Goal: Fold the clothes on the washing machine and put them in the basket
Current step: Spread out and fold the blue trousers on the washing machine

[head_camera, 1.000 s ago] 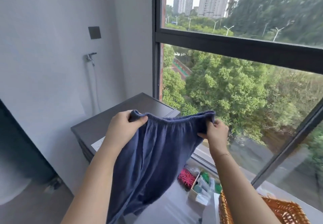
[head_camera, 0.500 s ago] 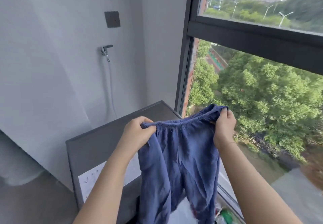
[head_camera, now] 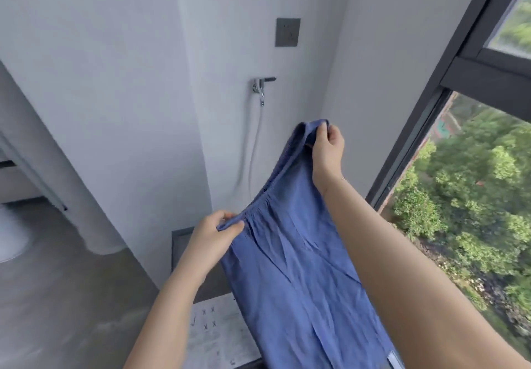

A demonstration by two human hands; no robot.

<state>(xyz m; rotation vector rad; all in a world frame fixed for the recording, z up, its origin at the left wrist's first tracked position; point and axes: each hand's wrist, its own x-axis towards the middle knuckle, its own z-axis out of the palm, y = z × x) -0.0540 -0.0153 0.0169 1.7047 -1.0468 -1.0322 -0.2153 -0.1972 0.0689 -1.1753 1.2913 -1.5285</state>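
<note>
A pair of blue trousers with an elastic waistband hangs in the air in front of me, stretched out by the waistband. My left hand pinches the near end of the waistband, low at the centre. My right hand grips the far end, higher and further away, so the waistband runs diagonally up to the right. The legs hang down over the dark grey washing machine, whose top is mostly hidden by the cloth and my arms. The basket is out of view.
A white paper sheet with marks lies on the washing machine top. Behind it on the white wall are a tap with a hose and a grey socket plate. A tall black-framed window is on the right, grey floor on the left.
The view swung left, away from the window and basket toward the wall. My right hand rose and went forward, my left hand dropped, tilting the waistband. Both hands kept hold of the trousers.
</note>
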